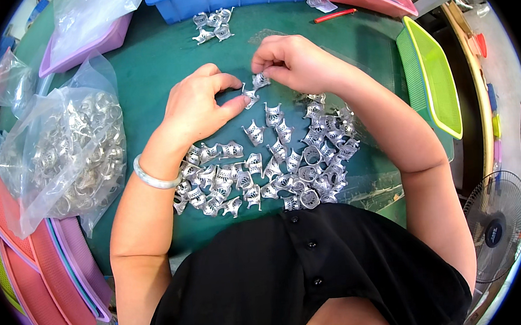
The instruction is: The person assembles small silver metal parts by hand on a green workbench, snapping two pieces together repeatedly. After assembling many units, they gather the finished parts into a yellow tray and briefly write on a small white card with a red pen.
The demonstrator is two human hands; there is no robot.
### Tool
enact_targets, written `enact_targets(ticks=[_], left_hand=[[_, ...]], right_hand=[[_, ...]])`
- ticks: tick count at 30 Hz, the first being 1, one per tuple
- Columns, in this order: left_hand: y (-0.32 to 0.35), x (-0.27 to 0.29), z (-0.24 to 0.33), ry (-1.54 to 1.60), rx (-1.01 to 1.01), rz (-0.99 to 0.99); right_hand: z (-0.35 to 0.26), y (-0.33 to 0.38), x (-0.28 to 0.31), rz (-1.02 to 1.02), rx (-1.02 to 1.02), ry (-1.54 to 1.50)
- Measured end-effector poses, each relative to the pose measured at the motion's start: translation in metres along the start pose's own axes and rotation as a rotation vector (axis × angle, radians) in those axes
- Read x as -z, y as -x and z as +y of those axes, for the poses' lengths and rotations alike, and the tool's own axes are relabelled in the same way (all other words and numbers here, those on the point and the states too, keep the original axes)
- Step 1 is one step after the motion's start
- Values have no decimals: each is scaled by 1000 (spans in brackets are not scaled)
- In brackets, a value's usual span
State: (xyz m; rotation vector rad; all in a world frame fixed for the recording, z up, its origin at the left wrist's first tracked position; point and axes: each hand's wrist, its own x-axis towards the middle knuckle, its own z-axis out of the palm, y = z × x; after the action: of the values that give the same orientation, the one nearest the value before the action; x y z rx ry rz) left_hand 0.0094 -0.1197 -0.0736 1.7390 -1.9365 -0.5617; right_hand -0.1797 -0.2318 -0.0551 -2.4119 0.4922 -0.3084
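Note:
Over the green tabletop (144, 56), my left hand (199, 103) has its thumb and forefinger closed on a small silver openwork metal piece (250, 97). Just beyond it, my right hand (299, 63) pinches a second silver openwork piece (260, 80). The two pieces sit close together; whether they touch I cannot tell. Between my forearms and my body lies a spread of similar curved silver pieces (243, 180), some upright, some on their sides. Several more form a small group (213, 25) at the far side of the table.
A clear plastic bag (95, 89) full of silver pieces stands at left, beside stacked coloured baskets (44, 268). Along the back are a purple tray (115, 34), a blue bin (237, 4), a red pen (335, 16) and a pink tray (403, 1). Right: a green basket (430, 90) and a fan (497, 224).

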Motion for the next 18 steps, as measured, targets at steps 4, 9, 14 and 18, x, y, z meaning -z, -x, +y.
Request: enact_targets(ticks=[4,9,14,18], left_hand=[[0,-2,-2,37,-42,12],[1,-7,-7,90,-127,66],[-2,-7,-7,139,-80,27],[-1,-5,-7,146,-124,-12]], right_hand=[[-4,9,3,-29,81,35],[-8,20,-5,-14,163,95],[10,33,-6,-13,248,72],[21,46,1,28,257,26]])
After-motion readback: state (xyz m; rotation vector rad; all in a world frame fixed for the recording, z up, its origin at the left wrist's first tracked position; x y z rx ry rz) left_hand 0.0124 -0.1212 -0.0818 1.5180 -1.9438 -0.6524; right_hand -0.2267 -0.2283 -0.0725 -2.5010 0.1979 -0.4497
